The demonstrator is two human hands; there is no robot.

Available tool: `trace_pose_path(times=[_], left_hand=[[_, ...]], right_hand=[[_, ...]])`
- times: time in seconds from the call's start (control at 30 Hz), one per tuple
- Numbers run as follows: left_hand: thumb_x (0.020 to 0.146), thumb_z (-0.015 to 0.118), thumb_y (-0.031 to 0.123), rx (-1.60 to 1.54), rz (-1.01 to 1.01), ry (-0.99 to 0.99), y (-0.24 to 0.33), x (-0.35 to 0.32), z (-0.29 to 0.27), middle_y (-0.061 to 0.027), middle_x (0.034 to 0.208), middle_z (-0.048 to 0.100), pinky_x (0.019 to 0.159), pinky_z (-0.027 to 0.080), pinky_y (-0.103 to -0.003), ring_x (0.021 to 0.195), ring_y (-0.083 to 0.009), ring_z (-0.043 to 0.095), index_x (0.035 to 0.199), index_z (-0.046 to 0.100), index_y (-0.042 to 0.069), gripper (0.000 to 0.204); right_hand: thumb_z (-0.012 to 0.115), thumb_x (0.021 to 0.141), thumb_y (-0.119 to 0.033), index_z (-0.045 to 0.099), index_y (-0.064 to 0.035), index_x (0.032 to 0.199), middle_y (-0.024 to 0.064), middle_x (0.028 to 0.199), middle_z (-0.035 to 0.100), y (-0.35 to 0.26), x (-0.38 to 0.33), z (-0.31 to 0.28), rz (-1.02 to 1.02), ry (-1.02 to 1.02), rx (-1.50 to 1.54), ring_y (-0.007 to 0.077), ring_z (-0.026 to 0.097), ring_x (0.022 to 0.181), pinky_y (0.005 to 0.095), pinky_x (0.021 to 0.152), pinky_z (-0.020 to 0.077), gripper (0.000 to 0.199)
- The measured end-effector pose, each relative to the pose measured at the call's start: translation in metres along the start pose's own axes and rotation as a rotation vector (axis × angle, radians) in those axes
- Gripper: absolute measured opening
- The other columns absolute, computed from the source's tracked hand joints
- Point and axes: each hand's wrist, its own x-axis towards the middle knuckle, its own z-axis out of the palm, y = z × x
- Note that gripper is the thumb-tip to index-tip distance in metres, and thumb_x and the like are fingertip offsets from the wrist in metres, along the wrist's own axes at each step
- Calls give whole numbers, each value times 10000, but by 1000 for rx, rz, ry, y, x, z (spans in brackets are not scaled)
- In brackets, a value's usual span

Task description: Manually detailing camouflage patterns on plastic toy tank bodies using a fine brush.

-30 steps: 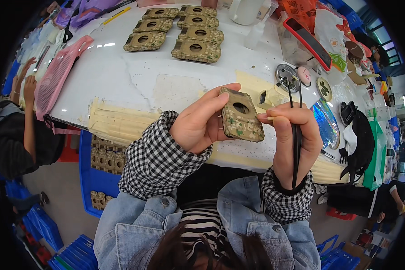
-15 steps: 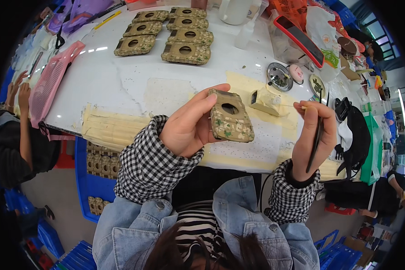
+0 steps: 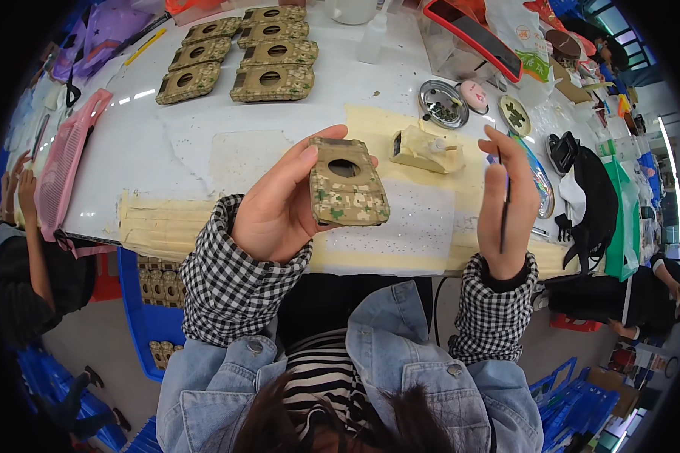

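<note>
My left hand grips a camouflage toy tank hull by its sides, its round-holed top facing up. In my right hand is a pair of thin black tweezers, lying along the palm, while index finger and thumb are apart. Between the hands and farther off sits a block wrapped in cream tape, a thin stick poking out of its small white neck. Beyond it stands a round metal dish of small dark green parts. Speckled white paper lies under my hands.
Several matching hulls stand in two columns at the far left. A red-edged phone leans over a clear box at the far right. A pink basket and other people's hands are at left; a blue crate holds more hulls below.
The thin stick has left my right fingertips and now stands in the taped block. My right fingers have opened apart around the tweezers. The view has shifted, and my left hand still holds the hull.
</note>
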Motion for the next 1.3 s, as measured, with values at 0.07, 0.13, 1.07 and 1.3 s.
trace_pose_path(times=[0.07, 0.13, 1.07, 1.3], left_hand=[[994, 258, 281, -8, 3, -6, 0, 0, 0, -270, 1336, 411, 916, 497, -404, 1090, -353, 561, 1424, 217, 39, 495], [992, 260, 280, -2, 27, 17, -1, -1, 4, -277, 1331, 414, 912, 499, -399, 1079, -345, 567, 1425, 212, 31, 502], [979, 255, 323, 88, 36, 41, 0, 1, 11, -283, 1332, 413, 837, 530, -333, 995, -287, 611, 1434, 193, 19, 551], [978, 259, 326, 90, 36, 43, 0, 1, 11, -282, 1332, 414, 842, 531, -334, 994, -287, 613, 1434, 194, 22, 552]], right_hand=[[408, 970, -189, 450, 41, 1243, 173, 1037, 608, 4, -13, -11, 48, -20, 171, 212, 577, 1001, 318, 895, 417, 360], [451, 952, -128, 409, 43, 1265, 174, 1062, 605, 5, -29, -21, 127, -87, 292, 207, 576, 1031, 310, 909, 412, 359], [523, 938, -104, 627, 59, 945, 75, 841, 644, 18, -69, -4, 497, -161, 602, 94, 565, 753, 213, 713, 448, 194], [521, 937, -98, 629, 62, 943, 79, 841, 649, 18, -68, -4, 491, -171, 585, 97, 565, 751, 217, 713, 451, 193]])
